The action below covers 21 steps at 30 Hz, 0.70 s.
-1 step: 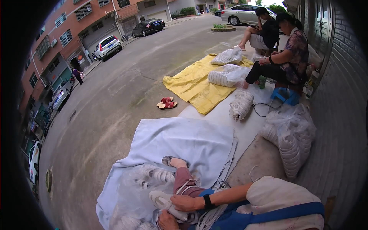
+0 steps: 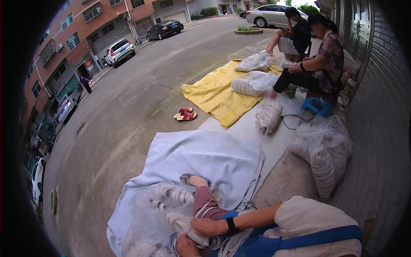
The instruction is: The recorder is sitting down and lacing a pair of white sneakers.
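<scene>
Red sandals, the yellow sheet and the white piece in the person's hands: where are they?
Red sandals [image 2: 185, 114]: head view, on the straps of the pair.
Yellow sheet [image 2: 209, 94]: head view, on its bare middle.
White piece [image 2: 180, 222]: head view, on the end sticking out left of the hand.

Hands low at the near edge, and it's crowded there: the clear bag of white pieces [image 2: 160, 201] blocks the left, the bent leg [image 2: 204, 201] rises just beyond. Far of that, the pale blue sheet [image 2: 214, 156] lies open. Right, a bulging white sack [image 2: 325, 154] closes the wall side.
</scene>
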Motion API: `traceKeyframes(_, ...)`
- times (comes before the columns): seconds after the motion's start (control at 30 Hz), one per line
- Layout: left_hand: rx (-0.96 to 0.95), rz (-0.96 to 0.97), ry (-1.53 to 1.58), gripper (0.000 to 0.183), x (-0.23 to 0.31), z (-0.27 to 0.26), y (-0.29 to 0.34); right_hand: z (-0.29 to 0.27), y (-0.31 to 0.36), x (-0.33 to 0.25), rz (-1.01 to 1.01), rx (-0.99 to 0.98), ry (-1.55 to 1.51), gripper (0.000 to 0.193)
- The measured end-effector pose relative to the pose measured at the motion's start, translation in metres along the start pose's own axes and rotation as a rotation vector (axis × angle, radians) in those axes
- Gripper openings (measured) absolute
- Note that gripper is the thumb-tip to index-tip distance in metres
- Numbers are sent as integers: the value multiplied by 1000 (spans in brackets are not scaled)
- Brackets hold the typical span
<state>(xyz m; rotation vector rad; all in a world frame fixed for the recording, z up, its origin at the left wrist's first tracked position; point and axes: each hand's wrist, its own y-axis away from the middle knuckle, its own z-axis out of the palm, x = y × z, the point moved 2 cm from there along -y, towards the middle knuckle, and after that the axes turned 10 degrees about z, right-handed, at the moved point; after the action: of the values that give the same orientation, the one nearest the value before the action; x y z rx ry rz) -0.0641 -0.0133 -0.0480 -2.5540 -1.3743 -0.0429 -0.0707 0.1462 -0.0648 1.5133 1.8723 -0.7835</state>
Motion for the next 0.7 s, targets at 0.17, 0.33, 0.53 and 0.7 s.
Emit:
traceKeyframes(0.17,47,-23,179,13,9,-13,-10,9,-3,-7,-20,120,307,19)
traceKeyframes(0.33,68,-103,229,12,0,-22,-4,24,-15,-4,-42,43,225,19)
traceKeyframes(0.53,232,-178,404,15,-10,-17,-7,-17,-21,7,-251,-132,-27,22)
traceKeyframes(0.7,189,-387,520,15,-17,-11,-1,-13,-18,9,-62,-156,-88,23)
